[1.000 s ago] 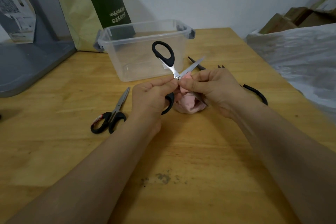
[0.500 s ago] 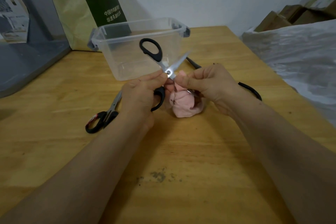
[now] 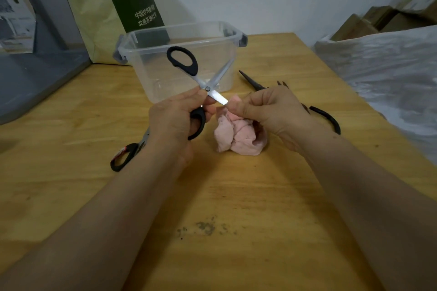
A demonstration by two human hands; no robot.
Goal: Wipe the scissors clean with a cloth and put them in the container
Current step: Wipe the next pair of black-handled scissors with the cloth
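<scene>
Head view: the left hand [image 3: 175, 120] grips the open scissors [image 3: 207, 88] by the lower handle and near the pivot, so the blades spread in an X. One blade runs down and right from the pivot into the pink cloth [image 3: 236, 134], which the right hand [image 3: 267, 111] pinches round its tip — any wipe would follow that line. The clear container [image 3: 156, 71] stands just beyond the hands — nearer the left one.

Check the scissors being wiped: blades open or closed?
Open. The scissors form an X at the pivot; one blade points toward the container, the other meets the pink cloth.
</scene>
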